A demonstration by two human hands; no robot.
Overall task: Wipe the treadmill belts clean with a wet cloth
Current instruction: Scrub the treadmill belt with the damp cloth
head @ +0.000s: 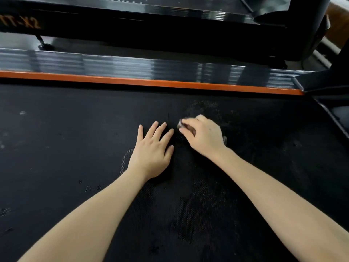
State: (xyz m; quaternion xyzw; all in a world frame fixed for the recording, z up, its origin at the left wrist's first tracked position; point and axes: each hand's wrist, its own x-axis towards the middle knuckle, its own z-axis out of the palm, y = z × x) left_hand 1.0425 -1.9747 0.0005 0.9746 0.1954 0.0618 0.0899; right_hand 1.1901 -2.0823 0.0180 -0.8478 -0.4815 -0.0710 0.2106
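Right hand (203,136) clutched small cloth (181,124) | left hand (152,150) lay flat on belt (56,152) | dusty marks (204,106) showed; much looked unwiped

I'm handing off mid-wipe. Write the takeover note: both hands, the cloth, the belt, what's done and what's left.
Left hand: flat on the belt, fingers spread, holding nothing.
Right hand: grips the cloth, mostly hidden under the fingers, low on the belt near the orange side strip.
Done: cannot tell which parts are wiped.
Left: dusty smears beyond the right hand, pale specks at far left; the second treadmill behind, its belt barely in view.
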